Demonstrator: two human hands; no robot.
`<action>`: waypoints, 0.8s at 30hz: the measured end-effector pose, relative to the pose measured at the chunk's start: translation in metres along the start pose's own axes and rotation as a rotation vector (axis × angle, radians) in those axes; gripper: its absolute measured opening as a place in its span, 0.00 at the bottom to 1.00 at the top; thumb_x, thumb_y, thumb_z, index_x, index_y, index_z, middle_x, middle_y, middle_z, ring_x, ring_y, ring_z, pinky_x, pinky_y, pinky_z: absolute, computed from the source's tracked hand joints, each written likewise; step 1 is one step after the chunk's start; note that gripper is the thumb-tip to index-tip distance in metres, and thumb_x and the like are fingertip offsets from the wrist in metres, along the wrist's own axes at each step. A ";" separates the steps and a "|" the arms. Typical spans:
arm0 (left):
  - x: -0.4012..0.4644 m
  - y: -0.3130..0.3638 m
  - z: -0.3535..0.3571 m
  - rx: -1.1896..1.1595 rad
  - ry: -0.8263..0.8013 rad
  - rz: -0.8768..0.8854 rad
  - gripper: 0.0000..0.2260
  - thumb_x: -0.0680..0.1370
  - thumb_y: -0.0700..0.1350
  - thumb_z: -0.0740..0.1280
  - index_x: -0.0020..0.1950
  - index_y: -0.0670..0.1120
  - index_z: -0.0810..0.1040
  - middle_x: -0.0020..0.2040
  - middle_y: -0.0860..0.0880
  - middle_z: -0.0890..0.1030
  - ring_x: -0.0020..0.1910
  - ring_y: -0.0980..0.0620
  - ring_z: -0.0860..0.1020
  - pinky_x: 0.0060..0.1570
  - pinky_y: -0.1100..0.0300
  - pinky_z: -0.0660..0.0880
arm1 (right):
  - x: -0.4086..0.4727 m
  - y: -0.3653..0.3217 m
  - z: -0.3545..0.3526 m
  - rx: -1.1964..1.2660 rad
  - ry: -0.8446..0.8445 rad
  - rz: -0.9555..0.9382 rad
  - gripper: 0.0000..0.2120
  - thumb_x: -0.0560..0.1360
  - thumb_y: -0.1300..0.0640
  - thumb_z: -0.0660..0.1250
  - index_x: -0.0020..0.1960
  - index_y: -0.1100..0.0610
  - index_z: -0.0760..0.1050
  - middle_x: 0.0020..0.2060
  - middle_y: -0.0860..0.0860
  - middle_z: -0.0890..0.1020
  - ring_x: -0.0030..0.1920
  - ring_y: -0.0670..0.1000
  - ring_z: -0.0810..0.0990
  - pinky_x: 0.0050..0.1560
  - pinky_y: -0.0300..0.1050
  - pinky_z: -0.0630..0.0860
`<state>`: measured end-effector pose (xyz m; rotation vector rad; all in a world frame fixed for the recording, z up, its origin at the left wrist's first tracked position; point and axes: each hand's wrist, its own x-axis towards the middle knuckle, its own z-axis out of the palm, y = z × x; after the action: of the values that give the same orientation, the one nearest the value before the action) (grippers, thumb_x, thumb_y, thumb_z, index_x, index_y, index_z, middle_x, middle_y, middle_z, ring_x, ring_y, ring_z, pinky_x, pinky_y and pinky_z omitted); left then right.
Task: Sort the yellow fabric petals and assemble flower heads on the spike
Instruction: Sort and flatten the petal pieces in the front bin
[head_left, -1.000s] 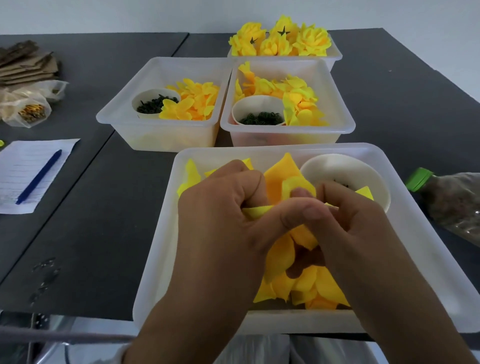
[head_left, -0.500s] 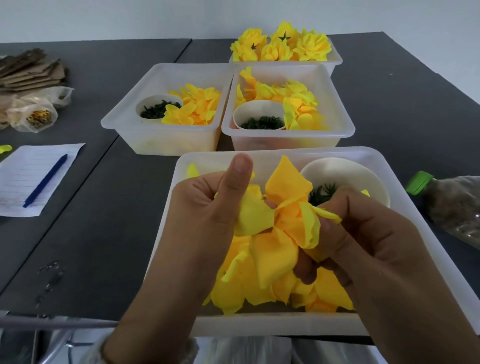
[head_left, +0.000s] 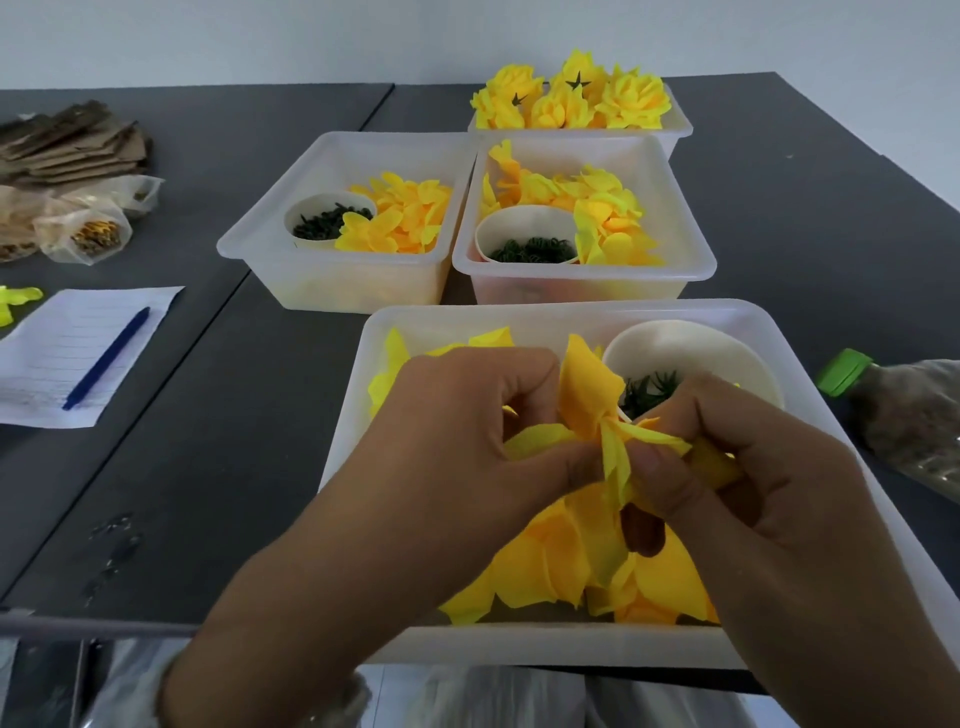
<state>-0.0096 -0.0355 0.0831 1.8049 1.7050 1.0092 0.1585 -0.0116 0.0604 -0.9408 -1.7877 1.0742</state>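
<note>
Over the near white tray (head_left: 810, 364), my left hand (head_left: 467, 447) and my right hand (head_left: 727, 467) both pinch one bunch of yellow fabric petals (head_left: 589, 395), gathered at its middle between my thumbs. A thin pale spike tip (head_left: 621, 414) shows beside the bunch. Loose yellow petals (head_left: 550, 566) lie heaped in the tray under my hands. A white bowl (head_left: 685, 348) with dark green pieces sits in the tray's far right corner. Finished yellow flower heads (head_left: 576, 98) fill the farthest tray.
Two more trays stand behind, the left tray (head_left: 332, 156) and the right tray (head_left: 675, 208), each with petals and a cup of green pieces. A lined paper sheet (head_left: 41, 364) with a blue pen (head_left: 106, 358) lies at left, cardboard and bags (head_left: 78, 228) beyond. A green-capped bottle (head_left: 904, 421) lies at right.
My left thumb, raised half a second ago, has come down onto the bunch. Both hands have squeezed the petals tighter at the middle, and one petal now stands upright between them.
</note>
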 end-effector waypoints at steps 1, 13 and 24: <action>0.001 0.000 -0.001 0.022 -0.017 0.001 0.13 0.68 0.55 0.72 0.33 0.49 0.73 0.34 0.53 0.79 0.33 0.56 0.76 0.34 0.62 0.74 | 0.000 0.000 0.001 -0.017 -0.004 0.000 0.11 0.71 0.50 0.65 0.38 0.58 0.74 0.28 0.52 0.80 0.28 0.50 0.78 0.29 0.40 0.75; -0.001 0.005 0.028 0.274 0.251 -0.034 0.11 0.75 0.51 0.58 0.33 0.54 0.61 0.25 0.55 0.65 0.29 0.57 0.67 0.26 0.65 0.59 | 0.000 -0.006 0.018 -0.332 0.175 -0.089 0.06 0.73 0.51 0.63 0.39 0.51 0.71 0.27 0.49 0.76 0.29 0.51 0.76 0.28 0.55 0.76; -0.001 -0.005 0.036 0.208 0.250 -0.011 0.14 0.80 0.52 0.53 0.34 0.56 0.62 0.26 0.54 0.67 0.25 0.54 0.66 0.27 0.61 0.59 | 0.002 -0.009 0.019 -0.405 0.146 -0.120 0.05 0.73 0.50 0.62 0.39 0.49 0.70 0.27 0.46 0.75 0.30 0.49 0.76 0.27 0.47 0.74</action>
<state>0.0153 -0.0305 0.0567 1.8563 2.0347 1.1286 0.1387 -0.0181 0.0634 -1.1024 -1.9468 0.5608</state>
